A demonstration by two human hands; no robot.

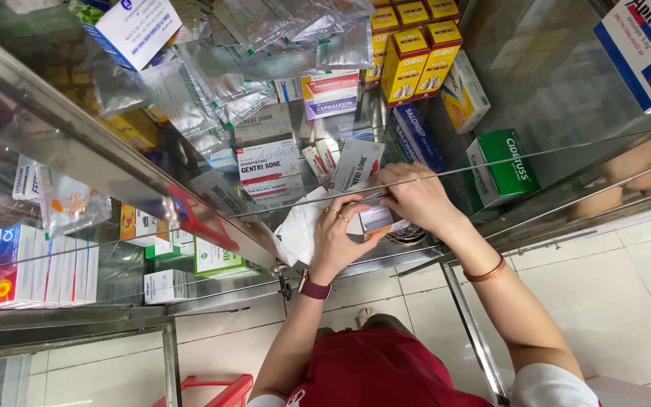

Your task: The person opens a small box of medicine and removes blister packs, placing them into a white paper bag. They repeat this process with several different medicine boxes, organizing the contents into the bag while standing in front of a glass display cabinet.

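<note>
Overhead, glass counter (566, 98) fills the view, medicine boxes beneath and on it: yellow boxes (408, 64) stacked at the far side, green box (502, 166) to the right, clear plastic sachets (250, 53) heaped at the far left. Both forearms reach forward from the body, bent at the elbows, wrists meeting mid-counter. Left hand (334, 243), watch at the wrist and rings on the fingers, curls fingers closed around a small white-and-orange box (377, 219) just above the counter edge. Right hand (416, 197), bangle on the wrist, arches palm down over the same box, fingertips pinched at its far end.
</note>
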